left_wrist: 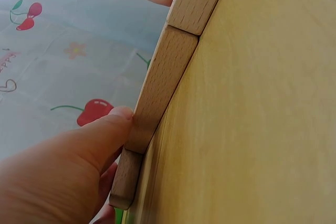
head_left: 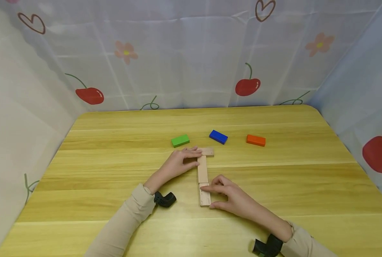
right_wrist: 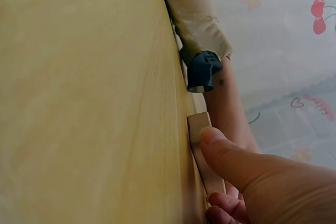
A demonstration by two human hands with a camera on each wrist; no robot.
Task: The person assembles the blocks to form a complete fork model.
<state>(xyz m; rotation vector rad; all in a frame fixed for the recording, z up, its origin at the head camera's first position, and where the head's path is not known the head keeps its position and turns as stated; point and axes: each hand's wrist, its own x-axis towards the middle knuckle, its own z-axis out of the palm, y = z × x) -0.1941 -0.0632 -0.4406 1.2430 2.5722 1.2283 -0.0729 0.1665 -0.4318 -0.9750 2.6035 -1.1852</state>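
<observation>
Three plain wooden blocks lie flat on the table. The far block (head_left: 208,152) is set crosswise, its left part hidden under my left fingers. From it the middle block (head_left: 202,169) and the near block (head_left: 205,198) run end to end toward me. My left hand (head_left: 178,162) rests with fairly straight fingers on the far block, its thumb touching the left side of the middle block (left_wrist: 163,85). With bent index finger and thumb, my right hand (head_left: 232,196) holds the near block, index fingertip on its top and thumb at its near right corner.
Beyond the wooden blocks lie a green block (head_left: 180,140), a blue block (head_left: 218,137) and an orange block (head_left: 256,140). Black wrist devices sit under the left cuff (head_left: 165,199) and right cuff (head_left: 268,246). A patterned curtain (head_left: 184,64) hangs behind the wooden table (head_left: 91,160).
</observation>
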